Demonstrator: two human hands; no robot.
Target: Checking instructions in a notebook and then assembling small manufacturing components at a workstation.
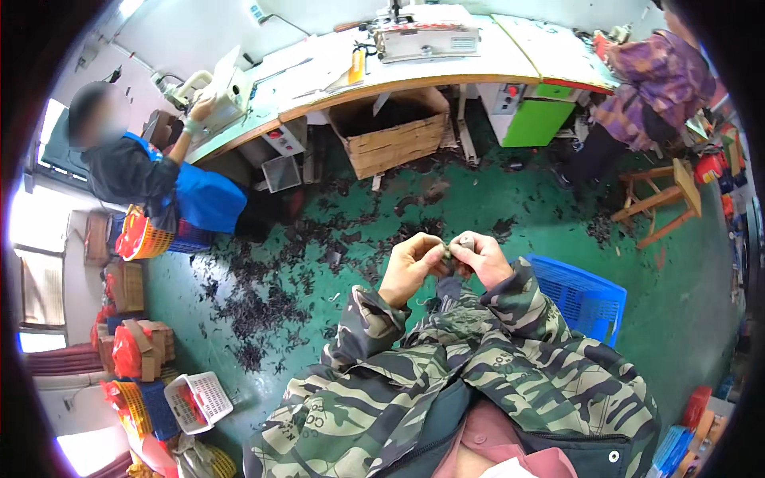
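Left hand [409, 268] and right hand [484, 260] pinch a small yellowish piece [448, 254] between fingertips, not yet released; amount finished unclear.

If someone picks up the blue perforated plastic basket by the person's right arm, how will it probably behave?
The blue perforated plastic basket is probably light for its size, given its many openings. It should feel stiff, since its walls hold a boxy shape.
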